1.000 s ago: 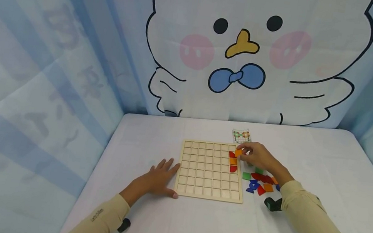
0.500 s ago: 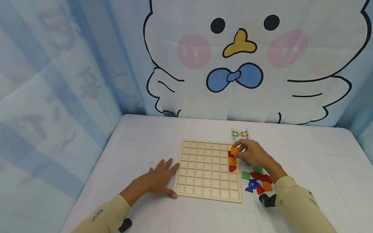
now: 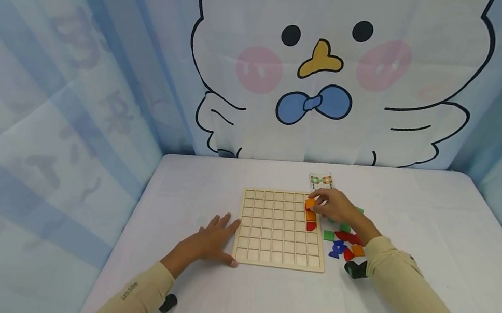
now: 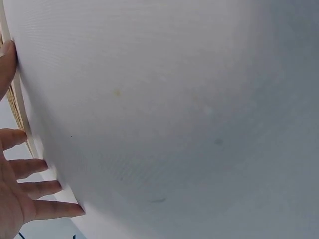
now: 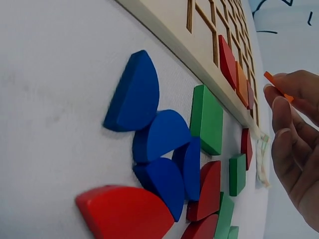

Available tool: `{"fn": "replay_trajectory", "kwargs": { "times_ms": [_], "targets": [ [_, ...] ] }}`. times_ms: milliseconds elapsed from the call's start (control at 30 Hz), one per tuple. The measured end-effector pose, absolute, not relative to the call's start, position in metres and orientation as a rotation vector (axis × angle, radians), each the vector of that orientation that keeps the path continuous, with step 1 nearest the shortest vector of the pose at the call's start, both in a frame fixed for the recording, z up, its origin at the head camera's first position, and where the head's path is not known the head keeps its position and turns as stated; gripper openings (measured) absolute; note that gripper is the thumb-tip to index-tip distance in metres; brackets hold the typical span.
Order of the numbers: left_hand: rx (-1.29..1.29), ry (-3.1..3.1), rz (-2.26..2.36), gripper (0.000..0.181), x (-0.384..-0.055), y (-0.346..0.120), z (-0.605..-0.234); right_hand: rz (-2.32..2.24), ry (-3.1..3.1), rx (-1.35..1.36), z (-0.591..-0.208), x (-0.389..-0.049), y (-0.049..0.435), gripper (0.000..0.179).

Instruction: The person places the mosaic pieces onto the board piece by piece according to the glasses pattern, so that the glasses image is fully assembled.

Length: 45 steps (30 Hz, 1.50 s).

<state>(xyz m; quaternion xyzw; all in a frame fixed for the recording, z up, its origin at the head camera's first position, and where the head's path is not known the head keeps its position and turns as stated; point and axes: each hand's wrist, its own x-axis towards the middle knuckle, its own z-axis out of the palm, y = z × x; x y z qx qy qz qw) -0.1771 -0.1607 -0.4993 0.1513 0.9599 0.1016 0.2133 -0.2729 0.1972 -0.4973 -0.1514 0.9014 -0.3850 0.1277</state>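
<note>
My right hand (image 3: 337,208) pinches an orange square block (image 3: 310,204) between thumb and fingers, over the upper right corner of a wooden grid board (image 3: 254,255). In the right wrist view the block (image 5: 278,85) is tilted and raised above the board. Below it, in the right part of the grid, sit another orange block (image 3: 311,216) and a red rounded piece (image 3: 311,226); a second red piece (image 5: 250,94) lies beyond the orange one. My left hand (image 3: 211,241) is spread at the board's left edge, thumb and index fingertip right at the rim.
Loose red pieces (image 3: 349,237), blue pieces (image 3: 337,248), a green block (image 3: 328,235) and an orange block (image 3: 358,250) lie right of the board. A small patterned card (image 3: 321,180) lies behind it. A patterned curtain (image 3: 225,59) hangs at the table's back.
My right hand has moved slightly left with the orange block, from the board's right rim to over its corner cells. My left hand stays at the left edge.
</note>
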Motion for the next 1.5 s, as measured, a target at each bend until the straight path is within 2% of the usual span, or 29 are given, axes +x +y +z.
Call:
{"fn": "replay_trajectory", "kwargs": {
  "times_ms": [367, 933, 1233, 1500],
  "targets": [
    [0.450, 2.670, 0.264, 0.112, -0.177, -0.163, -0.502, -0.996, 2.702, -0.562, -0.500, -0.276, 0.181, 0.029],
    [0.465, 2.671, 0.232, 0.111, -0.176, -0.164, -0.499, -0.812, 2.771, -0.408, -0.506, -0.279, 0.170, 0.036],
    [0.458, 2.683, 0.217, 0.111, -0.176, -0.163, -0.497, -0.800, 2.754, -0.381, -0.502, -0.279, 0.172, 0.030],
    [0.457, 2.679, 0.211, 0.111, -0.176, -0.163, -0.499, -0.802, 2.729, -0.402, -0.495, -0.278, 0.176, 0.040]
  ]
}}
